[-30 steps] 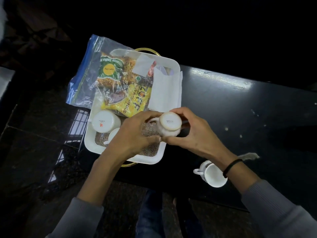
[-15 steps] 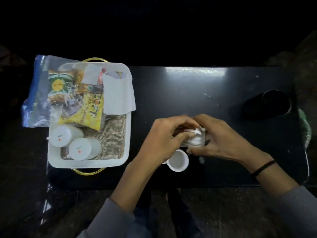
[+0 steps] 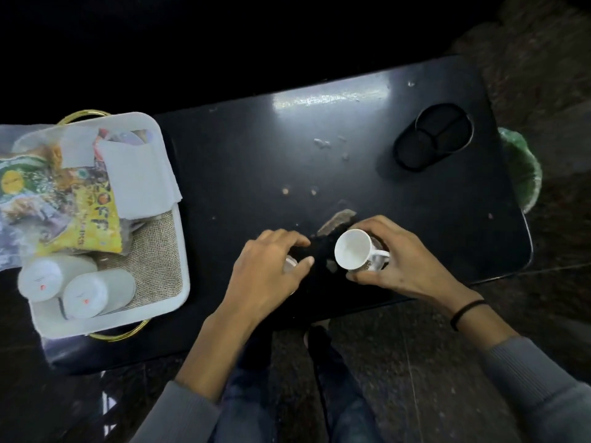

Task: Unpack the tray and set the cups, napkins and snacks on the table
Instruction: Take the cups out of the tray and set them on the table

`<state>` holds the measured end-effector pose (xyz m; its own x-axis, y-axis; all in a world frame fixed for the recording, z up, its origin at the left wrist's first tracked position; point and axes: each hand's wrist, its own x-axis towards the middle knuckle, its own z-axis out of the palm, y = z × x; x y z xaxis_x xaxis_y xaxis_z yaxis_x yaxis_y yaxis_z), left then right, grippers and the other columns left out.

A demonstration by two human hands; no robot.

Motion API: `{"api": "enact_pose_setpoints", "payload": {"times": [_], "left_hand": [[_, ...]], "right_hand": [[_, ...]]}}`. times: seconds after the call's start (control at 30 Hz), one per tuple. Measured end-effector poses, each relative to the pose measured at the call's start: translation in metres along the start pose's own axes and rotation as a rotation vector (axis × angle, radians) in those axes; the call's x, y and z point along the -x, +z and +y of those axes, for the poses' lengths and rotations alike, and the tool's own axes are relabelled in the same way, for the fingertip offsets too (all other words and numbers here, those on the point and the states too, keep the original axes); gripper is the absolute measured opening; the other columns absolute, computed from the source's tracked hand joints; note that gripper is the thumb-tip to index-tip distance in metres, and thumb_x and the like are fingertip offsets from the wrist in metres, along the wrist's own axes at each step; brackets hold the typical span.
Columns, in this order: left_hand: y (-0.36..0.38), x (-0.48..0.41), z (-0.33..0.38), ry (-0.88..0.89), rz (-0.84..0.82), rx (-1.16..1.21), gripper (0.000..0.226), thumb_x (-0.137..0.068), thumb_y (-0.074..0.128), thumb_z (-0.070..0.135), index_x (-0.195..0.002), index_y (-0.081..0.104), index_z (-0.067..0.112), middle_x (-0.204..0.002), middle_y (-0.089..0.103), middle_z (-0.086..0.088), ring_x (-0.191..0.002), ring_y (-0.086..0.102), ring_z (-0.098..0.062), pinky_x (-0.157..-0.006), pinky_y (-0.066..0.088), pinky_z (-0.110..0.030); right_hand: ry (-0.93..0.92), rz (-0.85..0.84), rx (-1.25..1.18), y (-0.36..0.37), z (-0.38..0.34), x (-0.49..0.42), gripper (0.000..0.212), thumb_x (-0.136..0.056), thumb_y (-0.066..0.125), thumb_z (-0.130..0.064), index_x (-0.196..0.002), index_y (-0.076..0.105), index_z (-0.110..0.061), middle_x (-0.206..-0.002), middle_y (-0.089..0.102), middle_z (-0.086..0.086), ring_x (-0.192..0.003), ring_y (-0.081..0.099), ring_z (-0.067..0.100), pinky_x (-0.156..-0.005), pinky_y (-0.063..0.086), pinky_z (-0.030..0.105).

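My right hand grips a white patterned cup that stands mouth up on the black table. My left hand lies over a second cup, of which only a sliver shows; whether it grips that cup is unclear. On the table's left end sits the white tray. It holds two upside-down white cups, folded white napkins and a yellow snack pack inside a clear bag.
A black oval recess is set into the far right of the table. Crumbs and a brownish scrap lie near the cups. A green object sticks out past the right edge. My legs are below the front edge.
The cup was carried from above the tray to the right, turned mouth up and set on the table. My left hand came off it and now covers the other cup.
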<state>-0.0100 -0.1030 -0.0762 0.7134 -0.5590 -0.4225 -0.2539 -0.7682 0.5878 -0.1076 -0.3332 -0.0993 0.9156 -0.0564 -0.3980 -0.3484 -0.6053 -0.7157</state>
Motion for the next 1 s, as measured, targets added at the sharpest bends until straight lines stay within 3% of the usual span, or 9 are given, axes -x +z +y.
{"api": "enact_pose_setpoints", "payload": {"times": [0.13, 0.23, 0.4, 0.57, 0.87, 1.0], "left_hand": [[0.012, 0.005, -0.005, 0.033, -0.060, -0.089, 0.042, -0.088, 0.069, 0.047, -0.126, 0.063, 0.033, -0.128, 0.064, 0.015, -0.124, 0.052, -0.010, -0.110, 0.036, -0.033], [0.019, 0.004, -0.004, 0.086, -0.081, -0.153, 0.050, -0.088, 0.069, 0.048, -0.135, 0.056, 0.034, -0.136, 0.061, 0.014, -0.132, 0.047, -0.008, -0.120, 0.022, -0.032], [0.027, -0.004, 0.001, 0.112, -0.075, -0.138, 0.067, -0.086, 0.072, 0.044, -0.147, 0.045, 0.032, -0.141, 0.057, 0.016, -0.138, 0.040, -0.002, -0.125, 0.010, -0.035], [0.037, -0.008, 0.006, 0.124, -0.099, -0.125, 0.081, -0.084, 0.074, 0.041, -0.153, 0.033, 0.031, -0.132, 0.064, 0.020, -0.138, 0.037, -0.001, -0.126, 0.007, -0.036], [0.042, -0.007, 0.007, 0.134, -0.104, -0.145, 0.082, -0.085, 0.073, 0.039, -0.154, 0.029, 0.030, -0.133, 0.064, 0.020, -0.141, 0.036, -0.003, -0.125, 0.007, -0.037], [0.044, -0.008, 0.008, 0.130, -0.104, -0.134, 0.078, -0.087, 0.072, 0.039, -0.152, 0.030, 0.031, -0.137, 0.062, 0.017, -0.141, 0.037, -0.004, -0.125, 0.007, -0.037]], "right_hand": [[-0.015, -0.028, 0.007, 0.012, 0.002, -0.002, 0.066, -0.067, 0.092, -0.035, -0.125, 0.061, -0.029, -0.123, 0.060, -0.017, -0.115, 0.056, 0.008, -0.101, 0.045, 0.037], [-0.027, -0.055, 0.002, 0.014, 0.004, -0.006, 0.067, -0.069, 0.091, -0.035, -0.127, 0.059, -0.028, -0.123, 0.060, -0.016, -0.115, 0.057, 0.008, -0.104, 0.045, 0.045], [-0.032, -0.101, -0.049, 0.014, 0.010, -0.010, 0.067, -0.071, 0.090, -0.030, -0.126, 0.052, -0.031, -0.123, 0.058, -0.016, -0.113, 0.059, 0.006, -0.094, 0.054, 0.038], [-0.034, -0.136, -0.040, 0.017, 0.015, -0.010, 0.070, -0.068, 0.093, -0.032, -0.125, 0.052, -0.032, -0.123, 0.059, -0.018, -0.113, 0.060, 0.007, -0.093, 0.055, 0.038], [0.008, -0.118, -0.034, 0.019, 0.016, -0.006, 0.074, -0.063, 0.094, -0.021, -0.121, 0.052, -0.037, -0.125, 0.062, -0.020, -0.116, 0.061, 0.005, -0.098, 0.053, 0.040], [0.028, -0.139, -0.011, 0.016, 0.015, -0.007, 0.077, -0.062, 0.094, -0.017, -0.121, 0.051, -0.037, -0.125, 0.062, -0.020, -0.114, 0.059, 0.000, -0.095, 0.051, 0.026]]}}
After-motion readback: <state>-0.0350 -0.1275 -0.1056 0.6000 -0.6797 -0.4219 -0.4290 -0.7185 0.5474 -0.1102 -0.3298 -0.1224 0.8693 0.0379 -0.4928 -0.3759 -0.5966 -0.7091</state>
